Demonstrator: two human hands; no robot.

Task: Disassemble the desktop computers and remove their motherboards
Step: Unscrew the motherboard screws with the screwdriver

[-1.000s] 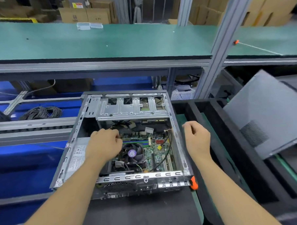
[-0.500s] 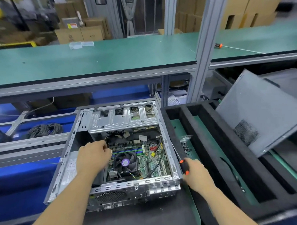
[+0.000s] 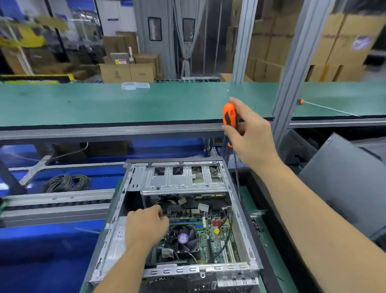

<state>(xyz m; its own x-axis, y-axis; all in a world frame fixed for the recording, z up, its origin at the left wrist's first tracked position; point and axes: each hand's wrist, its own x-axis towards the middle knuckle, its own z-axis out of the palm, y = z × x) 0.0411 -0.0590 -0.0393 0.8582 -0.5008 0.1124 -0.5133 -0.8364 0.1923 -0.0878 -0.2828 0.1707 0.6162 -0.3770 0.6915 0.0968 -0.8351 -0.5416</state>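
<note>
1. Holding the orange-handled screwdriver (image 3: 229, 117) upright above the case, the right hand (image 3: 249, 135) has its fingers curled round the handle, the thin shaft hanging down past the case's right wall. My guess is that it is lifted clear so the tip can be aimed down into the chassis.
2. The left hand (image 3: 147, 226) sits inside the open desktop computer (image 3: 116, 238), fingers bent at the bundle of cables (image 3: 168, 201) near the board's far edge. Whether it pinches a connector or only steadies itself, I cannot tell; its fingertips are hidden.
3. The motherboard (image 3: 213, 234) lies flat on the chassis floor, not yet removed, with the cooler fan (image 3: 183, 238) mounted on it just beside the left hand and a black cable looping over its right side.
4. The case lies on its side on the counter (image 3: 269, 253), open face up, which gives straight access from above to the board's screws. The metal drive cage (image 3: 184, 180) spans its far end.
5. A grey side panel (image 3: 348, 183) leans to the right, well apart from the work, probably parked out of the way.
6. The likely next step is freeing cables and screws before lifting the board.
</note>
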